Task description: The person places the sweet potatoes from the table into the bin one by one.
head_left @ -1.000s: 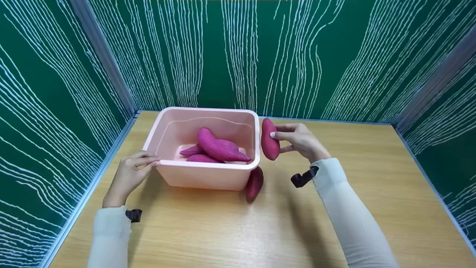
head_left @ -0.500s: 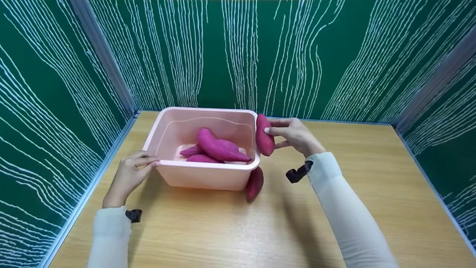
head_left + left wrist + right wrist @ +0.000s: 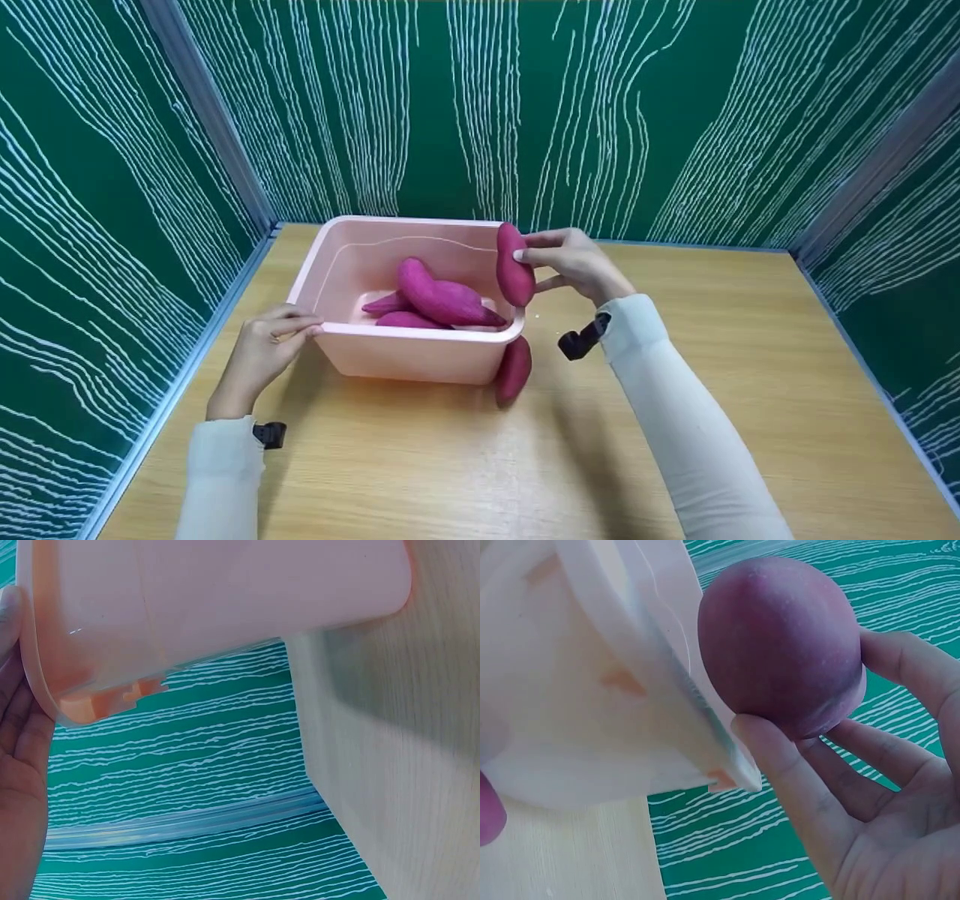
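My right hand [image 3: 574, 262] pinches a reddish-purple sweet potato [image 3: 515, 266] between thumb and fingers, over the right rim of a pink plastic bin [image 3: 412, 356]. In the right wrist view that sweet potato [image 3: 780, 637] appears end-on, beside the bin's rim. My left hand [image 3: 270, 349] pinches the bin's front left corner; the left wrist view shows its fingers [image 3: 30, 735] at the rim. Inside the bin lie several purple sweet potatoes [image 3: 442, 296], partly overlapping. Another, darker sweet potato [image 3: 514, 373] rests on the table against the bin's front right corner, its back end hidden.
The bin stands on a wooden table [image 3: 712, 375], toward its back left. Green panels [image 3: 585, 112] with white wavy lines enclose the back and both sides, joined by grey metal posts [image 3: 210, 105].
My right hand has carried the sweet potato leftward and slightly up, from beside the bin to over its right rim. The left hand and the bin have stayed put.
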### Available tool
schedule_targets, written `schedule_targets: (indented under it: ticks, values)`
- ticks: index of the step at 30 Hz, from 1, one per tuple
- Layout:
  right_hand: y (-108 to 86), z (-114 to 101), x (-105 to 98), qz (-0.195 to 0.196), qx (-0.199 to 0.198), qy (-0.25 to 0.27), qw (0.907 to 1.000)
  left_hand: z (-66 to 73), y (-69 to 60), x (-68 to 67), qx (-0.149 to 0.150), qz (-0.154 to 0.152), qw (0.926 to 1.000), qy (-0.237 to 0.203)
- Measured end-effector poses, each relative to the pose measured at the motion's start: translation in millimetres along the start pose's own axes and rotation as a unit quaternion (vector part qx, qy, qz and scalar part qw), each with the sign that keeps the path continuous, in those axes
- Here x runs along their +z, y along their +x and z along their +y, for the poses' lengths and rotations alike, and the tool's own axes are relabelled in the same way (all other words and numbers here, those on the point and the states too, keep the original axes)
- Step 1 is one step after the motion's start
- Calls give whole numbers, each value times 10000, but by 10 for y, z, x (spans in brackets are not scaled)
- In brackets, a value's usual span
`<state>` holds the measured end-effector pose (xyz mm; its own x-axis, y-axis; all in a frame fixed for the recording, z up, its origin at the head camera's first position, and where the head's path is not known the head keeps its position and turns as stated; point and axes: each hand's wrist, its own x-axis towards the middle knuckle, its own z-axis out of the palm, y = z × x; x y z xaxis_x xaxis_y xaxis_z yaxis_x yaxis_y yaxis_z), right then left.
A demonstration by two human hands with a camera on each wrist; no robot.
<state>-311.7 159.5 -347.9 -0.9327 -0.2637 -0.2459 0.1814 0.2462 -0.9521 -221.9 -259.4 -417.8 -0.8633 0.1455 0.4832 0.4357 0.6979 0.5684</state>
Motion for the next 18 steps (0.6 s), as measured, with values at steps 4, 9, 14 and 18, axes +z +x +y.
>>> schedule_targets:
  ticks: [4, 9, 14, 18]
  values:
    - [29, -43, 60, -25, -37, -54, 10000, -9, -5, 6, 26, 13, 10000, -13]
    - [67, -81, 127, -98, -31, -53, 9999, -9, -9, 3, -74, -12, 10000, -17]
    - [101, -123, 175, -130, -6, -154, 9998, 3, 2, 3, -165, -42, 9999, -27]
    - [126, -153, 201, -105, 21, -316, 9994, 6, 5, 3, -162, -46, 9999, -2]
